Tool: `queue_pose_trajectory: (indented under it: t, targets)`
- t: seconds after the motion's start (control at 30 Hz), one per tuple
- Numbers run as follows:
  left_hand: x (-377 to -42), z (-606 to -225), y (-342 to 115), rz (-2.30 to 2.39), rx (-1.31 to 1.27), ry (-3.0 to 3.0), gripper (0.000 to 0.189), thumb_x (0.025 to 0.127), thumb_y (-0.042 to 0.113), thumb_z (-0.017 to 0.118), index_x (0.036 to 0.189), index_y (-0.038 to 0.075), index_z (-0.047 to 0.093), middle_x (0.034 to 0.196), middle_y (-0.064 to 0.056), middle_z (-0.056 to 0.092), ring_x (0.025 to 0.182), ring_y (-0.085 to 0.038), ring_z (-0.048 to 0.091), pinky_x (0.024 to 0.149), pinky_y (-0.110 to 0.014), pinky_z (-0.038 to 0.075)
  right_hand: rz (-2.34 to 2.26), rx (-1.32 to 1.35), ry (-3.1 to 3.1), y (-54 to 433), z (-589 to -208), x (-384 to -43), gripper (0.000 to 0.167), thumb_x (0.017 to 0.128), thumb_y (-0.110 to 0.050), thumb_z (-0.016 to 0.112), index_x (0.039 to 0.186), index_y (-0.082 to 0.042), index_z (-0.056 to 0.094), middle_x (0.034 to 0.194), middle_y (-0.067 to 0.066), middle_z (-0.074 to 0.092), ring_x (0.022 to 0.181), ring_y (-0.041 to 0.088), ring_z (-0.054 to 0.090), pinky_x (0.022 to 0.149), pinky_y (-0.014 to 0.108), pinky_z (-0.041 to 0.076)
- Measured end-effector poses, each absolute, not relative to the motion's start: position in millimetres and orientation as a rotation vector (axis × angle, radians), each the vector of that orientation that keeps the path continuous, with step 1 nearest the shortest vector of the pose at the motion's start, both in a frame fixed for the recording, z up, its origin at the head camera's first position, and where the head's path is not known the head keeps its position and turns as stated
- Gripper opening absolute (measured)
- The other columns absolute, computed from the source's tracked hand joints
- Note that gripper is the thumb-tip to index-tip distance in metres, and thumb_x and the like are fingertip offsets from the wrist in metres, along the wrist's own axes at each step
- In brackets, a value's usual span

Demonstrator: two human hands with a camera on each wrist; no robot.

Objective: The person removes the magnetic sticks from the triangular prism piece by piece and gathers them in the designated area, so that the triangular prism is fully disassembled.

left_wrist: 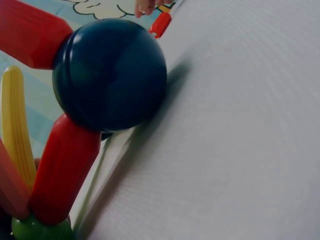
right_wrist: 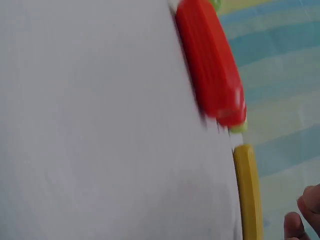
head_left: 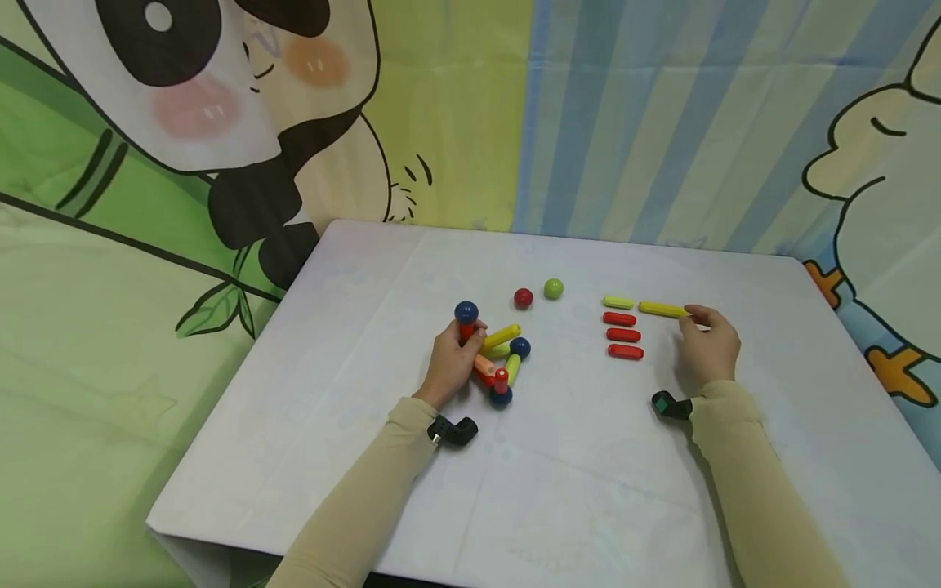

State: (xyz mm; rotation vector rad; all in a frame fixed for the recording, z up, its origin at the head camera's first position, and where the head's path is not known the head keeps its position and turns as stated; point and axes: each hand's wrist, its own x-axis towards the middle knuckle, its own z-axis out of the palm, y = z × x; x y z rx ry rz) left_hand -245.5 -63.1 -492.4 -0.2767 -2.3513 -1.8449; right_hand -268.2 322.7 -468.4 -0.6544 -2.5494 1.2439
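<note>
My left hand [head_left: 447, 365] grips a part-built frame of plastic rods and balls. A blue ball [head_left: 466, 312] tops a red rod at the thumb. Yellow, light green, orange and red rods join at more blue balls [head_left: 519, 348]. In the left wrist view, red rods [left_wrist: 65, 170] meet a large blue ball [left_wrist: 110, 75], with a green ball [left_wrist: 42, 229] below. My right hand [head_left: 711, 343] is over the right end of a long yellow rod [head_left: 662, 309] lying on the table. In the right wrist view its fingertips [right_wrist: 295, 225] stand apart, beside the yellow rod [right_wrist: 249, 192].
Several short red rods [head_left: 623, 335] lie in a column below a light green rod [head_left: 618, 302], left of the yellow one. A red ball [head_left: 523, 298] and a green ball [head_left: 554, 288] sit farther back on the white table [head_left: 559, 490]. A printed curtain [head_left: 456, 114] hangs behind.
</note>
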Motion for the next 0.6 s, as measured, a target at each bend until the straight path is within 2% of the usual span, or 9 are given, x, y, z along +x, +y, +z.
queue_pose_trajectory:
  t: [0.13, 0.27, 0.4, 0.6]
  targets:
    - [-246.3, -493.3, -63.3, -1.837, -0.280, -2.359, 0.015, 0.099, 0.015, 0.055, 0.112, 0.009, 0.060, 0.112, -0.012, 0.065, 0.099, -0.022, 0.059, 0.094, -0.039, 0.048, 1.306, -0.484, -2.583, 284.7, -458.0, -253.3, 0.037, 0.100, -0.023, 0.048, 0.133, -0.010, 0.058, 0.129, 0.011, 0.055, 0.096, 0.021, 0.047, 0.070, 0.025, 0.040]
    - [-246.1, -492.5, -64.0, -1.824, -0.288, -2.365, 0.015, 0.099, 0.015, 0.055, 0.111, 0.008, 0.061, 0.110, -0.011, 0.066, 0.097, -0.022, 0.059, 0.092, -0.039, 0.049, 1.378, -0.137, -2.620, 244.1, -450.5, -239.7, 0.029, 0.099, -0.021, 0.055, 0.124, -0.008, 0.064, 0.117, 0.011, 0.063, 0.088, 0.025, 0.055, 0.061, 0.020, 0.044]
    - [-245.7, -492.1, -63.9, -1.828, -0.320, -2.366, 0.014, 0.099, 0.015, 0.057, 0.110, 0.008, 0.062, 0.108, -0.011, 0.066, 0.097, -0.022, 0.059, 0.092, -0.038, 0.048, 1.322, 0.211, -2.641, 205.9, -447.1, -229.8, 0.023, 0.096, -0.019, 0.063, 0.116, -0.009, 0.068, 0.105, 0.009, 0.068, 0.075, 0.023, 0.058, 0.059, 0.023, 0.044]
    - [-245.7, -493.9, -61.8, -1.883, -0.385, -2.377, 0.016, 0.097, 0.014, 0.061, 0.110, 0.006, 0.064, 0.110, -0.012, 0.067, 0.098, -0.021, 0.059, 0.093, -0.037, 0.045, 1.293, 0.472, -2.614, 162.2, -449.0, -221.4, 0.029, 0.092, -0.016, 0.069, 0.120, -0.010, 0.066, 0.101, 0.002, 0.068, 0.071, 0.018, 0.055, 0.059, 0.028, 0.046]
